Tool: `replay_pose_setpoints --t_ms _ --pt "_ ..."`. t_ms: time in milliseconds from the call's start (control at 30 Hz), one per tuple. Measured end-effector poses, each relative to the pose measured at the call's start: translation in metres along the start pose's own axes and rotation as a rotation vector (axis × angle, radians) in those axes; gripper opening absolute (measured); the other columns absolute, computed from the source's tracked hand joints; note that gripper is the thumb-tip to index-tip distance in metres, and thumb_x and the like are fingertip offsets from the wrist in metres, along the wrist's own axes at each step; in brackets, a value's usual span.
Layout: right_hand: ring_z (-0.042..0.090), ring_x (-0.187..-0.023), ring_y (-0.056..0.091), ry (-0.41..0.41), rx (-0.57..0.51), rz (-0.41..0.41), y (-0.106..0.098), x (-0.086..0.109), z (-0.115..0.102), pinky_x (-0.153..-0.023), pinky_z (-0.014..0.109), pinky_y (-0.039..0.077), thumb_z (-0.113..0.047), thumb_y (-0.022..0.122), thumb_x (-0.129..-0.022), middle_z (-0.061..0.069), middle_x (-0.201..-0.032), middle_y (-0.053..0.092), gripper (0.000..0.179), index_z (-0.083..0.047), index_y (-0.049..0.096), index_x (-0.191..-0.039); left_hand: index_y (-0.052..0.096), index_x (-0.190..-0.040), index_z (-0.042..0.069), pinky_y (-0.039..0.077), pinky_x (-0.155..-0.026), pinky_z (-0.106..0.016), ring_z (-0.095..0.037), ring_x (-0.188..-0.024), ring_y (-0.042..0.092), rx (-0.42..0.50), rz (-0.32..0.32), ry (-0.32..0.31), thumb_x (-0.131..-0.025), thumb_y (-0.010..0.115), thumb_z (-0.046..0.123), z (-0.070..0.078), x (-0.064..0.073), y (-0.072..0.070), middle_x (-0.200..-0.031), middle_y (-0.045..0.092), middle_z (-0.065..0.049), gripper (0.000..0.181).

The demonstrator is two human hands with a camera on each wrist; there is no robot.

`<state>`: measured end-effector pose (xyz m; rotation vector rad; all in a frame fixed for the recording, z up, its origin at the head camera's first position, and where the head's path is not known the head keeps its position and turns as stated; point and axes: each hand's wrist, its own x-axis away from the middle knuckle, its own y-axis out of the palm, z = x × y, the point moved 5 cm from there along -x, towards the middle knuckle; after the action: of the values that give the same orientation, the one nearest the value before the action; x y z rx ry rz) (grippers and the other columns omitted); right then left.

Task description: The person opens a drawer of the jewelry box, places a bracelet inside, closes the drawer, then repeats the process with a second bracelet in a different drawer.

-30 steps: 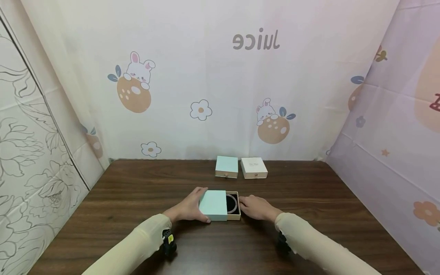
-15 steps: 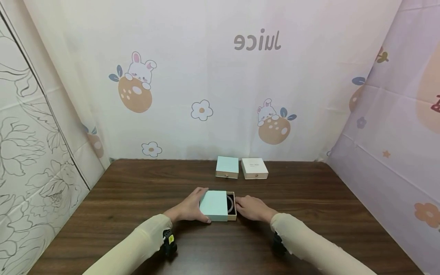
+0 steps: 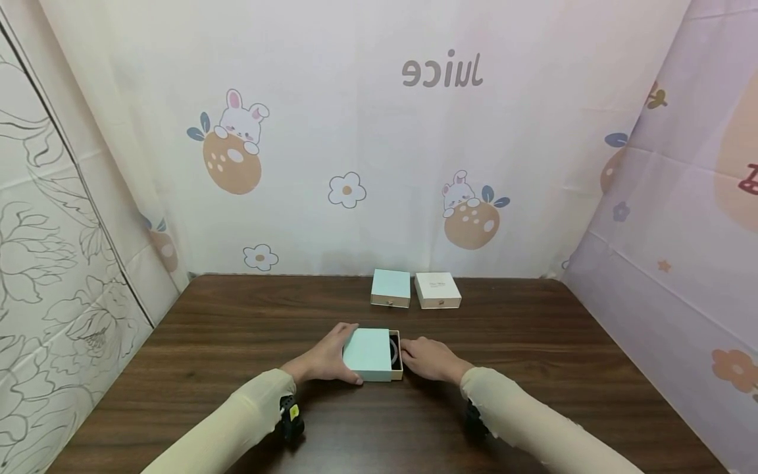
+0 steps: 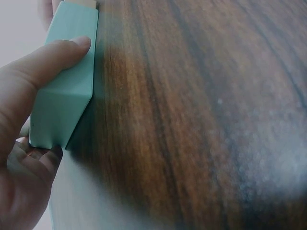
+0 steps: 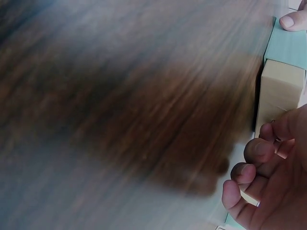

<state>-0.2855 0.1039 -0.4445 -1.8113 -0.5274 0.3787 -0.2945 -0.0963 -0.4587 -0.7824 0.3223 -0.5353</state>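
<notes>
A mint-green jewellery box [image 3: 367, 355] lies on the table, its beige inner drawer [image 3: 397, 374] sticking out a little on the right. Inside the drawer, part of a pale ring-shaped bangle [image 3: 393, 351] shows against black lining. My left hand [image 3: 324, 357] grips the sleeve's left end, thumb along the near side [image 4: 67, 62] and fingers round the far side. With loosely bent fingers, my right hand [image 3: 432, 359] touches the drawer's front [image 5: 280, 91]. A small pull shows by the fingertips in the right wrist view; whether they pinch it cannot be told.
Behind, near the table's back edge, stand a second mint-green box [image 3: 391, 284] and a white box [image 3: 437, 288], side by side, each with a small front pull. Dark wood tabletop [image 3: 237, 316] surrounds them, and a printed curtain [image 3: 296, 131] hangs behind.
The drawer has slid left into its sleeve, leaving a narrower strip exposed and less of the bangle visible. My right hand has moved left with it; my left hand stays put.
</notes>
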Motion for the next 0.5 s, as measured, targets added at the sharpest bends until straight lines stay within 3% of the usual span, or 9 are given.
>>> replay_pose_setpoints --t_ms 500 --pt "0.01 -0.05 0.038 -0.01 0.007 0.011 0.0036 -0.0043 -0.0018 -0.052 0.03 0.037 -0.017 0.043 -0.1 -0.004 -0.058 0.043 0.025 -0.018 0.051 -0.076 0.024 -0.149 -0.001 0.041 -0.09 -0.042 -0.023 -0.11 0.045 0.017 -0.008 -0.01 -0.065 0.087 0.034 0.0014 0.0007 -0.0004 -0.138 0.035 -0.014 0.11"
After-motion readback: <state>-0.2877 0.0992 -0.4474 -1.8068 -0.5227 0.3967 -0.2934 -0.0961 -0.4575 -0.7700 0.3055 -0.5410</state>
